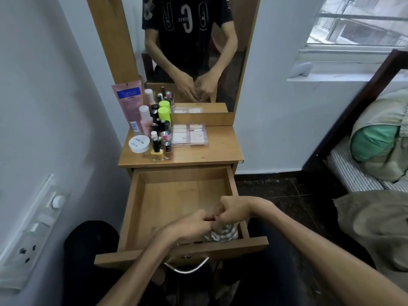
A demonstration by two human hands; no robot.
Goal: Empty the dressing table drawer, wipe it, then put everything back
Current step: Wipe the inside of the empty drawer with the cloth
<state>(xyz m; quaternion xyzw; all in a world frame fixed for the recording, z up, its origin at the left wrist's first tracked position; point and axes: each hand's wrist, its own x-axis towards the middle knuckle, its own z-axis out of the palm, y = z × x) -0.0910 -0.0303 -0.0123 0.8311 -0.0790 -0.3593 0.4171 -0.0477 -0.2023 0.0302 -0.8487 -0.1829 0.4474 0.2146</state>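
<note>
The wooden drawer point(154, 202) of the dressing table is pulled out, and its bottom shows bare wood. My left hand point(189, 224) and my right hand point(231, 212) meet over the drawer's front right corner, fingers curled, both gripping a striped grey-and-white cloth point(223, 234) that hangs bunched below them. On the table top point(220, 151) stand the drawer's things: a cluster of nail polish bottles point(161, 138), two green-capped bottles point(163, 113), a pink tube point(129, 102), a white round jar point(139, 144) and a clear compartment box point(189, 134).
A mirror point(198, 51) behind the table top reflects a person and both hands. A wall switch panel point(33, 228) is at the left. A bed point(375, 140) with bedding stands at the right under a window. The drawer's metal handle point(187, 269) faces me.
</note>
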